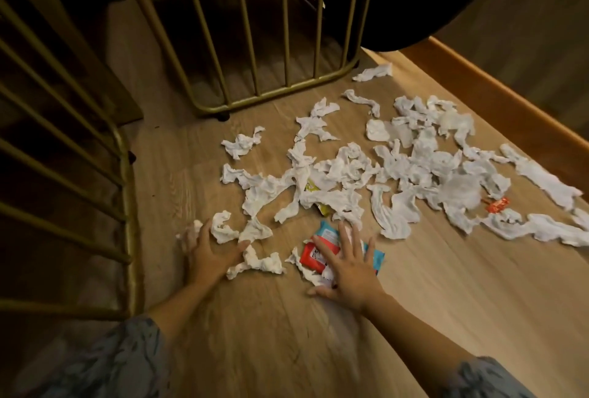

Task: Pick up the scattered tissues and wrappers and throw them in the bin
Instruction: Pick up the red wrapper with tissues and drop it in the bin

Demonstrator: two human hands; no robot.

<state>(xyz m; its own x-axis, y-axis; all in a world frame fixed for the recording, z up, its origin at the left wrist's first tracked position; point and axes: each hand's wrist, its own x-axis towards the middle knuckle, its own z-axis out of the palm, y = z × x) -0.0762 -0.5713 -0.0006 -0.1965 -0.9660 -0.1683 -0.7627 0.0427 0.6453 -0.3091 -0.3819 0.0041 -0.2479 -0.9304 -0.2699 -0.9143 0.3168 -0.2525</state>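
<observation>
This looks like the very start of the gathering step: almost everything is on the wooden floor (287, 334), and no bin is in view. The person's left hand (208, 257) lies flat at about eight o'clock of the mess, grip spread wide, fingertips touching a small crumpled tissue (223, 228), with another twisted tissue (258, 263) just beside the thumb. The right hand (345, 273) is also splayed open, palm down, pressing on a red wrapper (310, 257) and a blue wrapper (328, 233) that overlap, with a bit of white tissue under the palm's edge. Neither hand has closed on anything yet. The main heap of tissues (398, 174) spreads from twelve to three o'clock of the hands, towards the skirting board, with a yellow wrapper (323, 208) half buried in it and a small orange wrapper (497, 205) far out at two o'clock. I'd judge the next move is to curl both grips inward, raking the near pieces together into one bunch before lifting; thin tissue will likely slip out unless scrunched tight.
</observation>
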